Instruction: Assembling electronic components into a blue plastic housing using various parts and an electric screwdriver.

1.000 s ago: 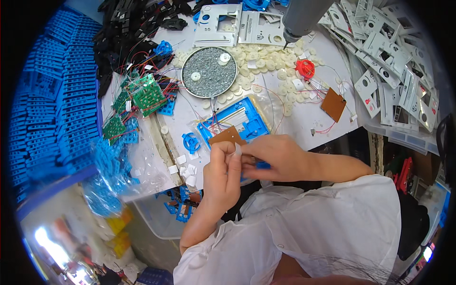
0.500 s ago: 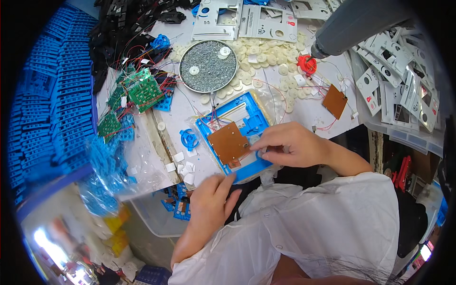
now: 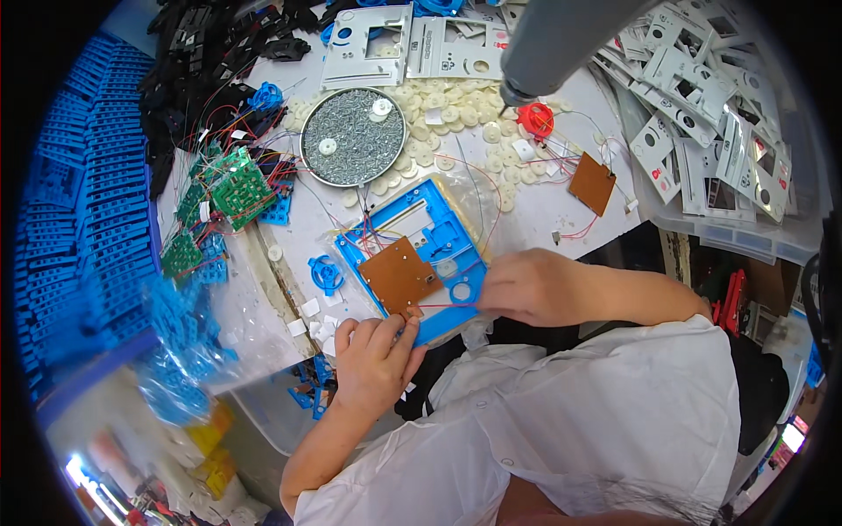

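A blue plastic housing [image 3: 438, 331] lies tilted on the table in front of me, with a brown circuit board [image 3: 396, 275] set over its left part. My left hand [image 3: 375, 358] grips the housing's near left edge, its fingertips at the board's lower corner. From that corner a thin red wire [image 3: 445, 306] stretches right to my right hand [image 3: 537, 287], whose fingers are pinched on it beside the housing's right edge. Round openings show in the housing near the right hand. More wires rise from the housing's far left corner.
Beyond the housing stands a round tray of screws [image 3: 355, 140] among cream plastic discs [image 3: 447, 114]. A grey power screwdriver [image 3: 561, 44] hangs above a red round part [image 3: 535, 120]. Green circuit boards [image 3: 241, 188] and a blue ring part [image 3: 325, 274] lie left; white panels [image 3: 693, 123] fill a bin right.
My right hand has drawn back right from over the housing, and the red wire is now taut. The left hand has moved up onto the housing's edge. The whole view has shifted slightly.
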{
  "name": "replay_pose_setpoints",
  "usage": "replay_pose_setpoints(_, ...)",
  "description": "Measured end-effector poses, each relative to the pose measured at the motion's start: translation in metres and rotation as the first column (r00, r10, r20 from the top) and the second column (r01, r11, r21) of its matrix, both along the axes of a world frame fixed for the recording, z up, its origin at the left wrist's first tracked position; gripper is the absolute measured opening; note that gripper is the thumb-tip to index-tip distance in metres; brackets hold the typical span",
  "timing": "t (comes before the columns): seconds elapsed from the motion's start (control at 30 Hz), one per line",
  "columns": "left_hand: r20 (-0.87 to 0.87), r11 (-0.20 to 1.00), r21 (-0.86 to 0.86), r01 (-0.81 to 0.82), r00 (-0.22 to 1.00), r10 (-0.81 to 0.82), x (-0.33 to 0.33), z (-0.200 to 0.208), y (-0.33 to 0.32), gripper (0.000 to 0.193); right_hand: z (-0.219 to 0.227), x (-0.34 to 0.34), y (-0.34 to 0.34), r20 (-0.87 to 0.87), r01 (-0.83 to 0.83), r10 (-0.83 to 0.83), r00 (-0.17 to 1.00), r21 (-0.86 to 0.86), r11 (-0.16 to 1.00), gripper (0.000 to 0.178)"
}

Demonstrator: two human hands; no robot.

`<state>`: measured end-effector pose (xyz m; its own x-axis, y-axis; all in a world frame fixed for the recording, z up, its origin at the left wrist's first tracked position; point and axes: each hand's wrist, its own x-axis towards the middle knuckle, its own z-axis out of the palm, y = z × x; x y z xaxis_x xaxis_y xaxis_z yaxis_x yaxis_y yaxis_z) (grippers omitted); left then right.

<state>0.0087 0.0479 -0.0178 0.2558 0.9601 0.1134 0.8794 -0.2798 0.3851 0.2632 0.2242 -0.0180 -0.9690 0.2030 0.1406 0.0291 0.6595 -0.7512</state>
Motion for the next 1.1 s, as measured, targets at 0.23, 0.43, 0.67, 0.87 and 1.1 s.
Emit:
replay_pose_setpoints(0.23, 0.056, 0.999, -0.019, -0.037, 0.998, 0.038, 0.000, -0.003, -0.004, 0.040, 0.009, 0.002, -0.012, 0.068, -0.167, 0.153, 0.986, 0.329, 0.930, 0.008)
replay_pose_setpoints(0.43, 0.095, 0.999, -0.029, -0.040, 0.995, 0.043, -0.001, -0.002, -0.004, 0.039, 0.006, -0.006, -0.001, 0.077, -0.147, 0.136, 0.988, 0.157, 0.976, 0.006)
replay_pose_setpoints(0.67, 0.169, 0.999, -0.011, -0.036, 0.985, 0.038, -0.002, -0.006, -0.002, 0.043, 0.003, -0.014, 0.005, 0.076, -0.098, 0.093, 0.993, 0.054, 0.994, 0.009)
replay_pose_setpoints(0.87, 0.155, 0.999, 0.003, -0.039, 0.987, 0.038, -0.001, -0.005, -0.001, 0.042, 0.010, -0.002, -0.018, 0.012, -0.146, 0.160, 0.987, 0.478, 0.866, 0.010)
replay_pose_setpoints(1.1, 0.154, 1.000, -0.009, -0.015, 0.988, 0.016, -0.004, -0.006, -0.001, 0.041, 0.005, -0.003, -0.022, -0.046, -0.055, 0.087, 0.995, 0.471, 0.880, 0.010)
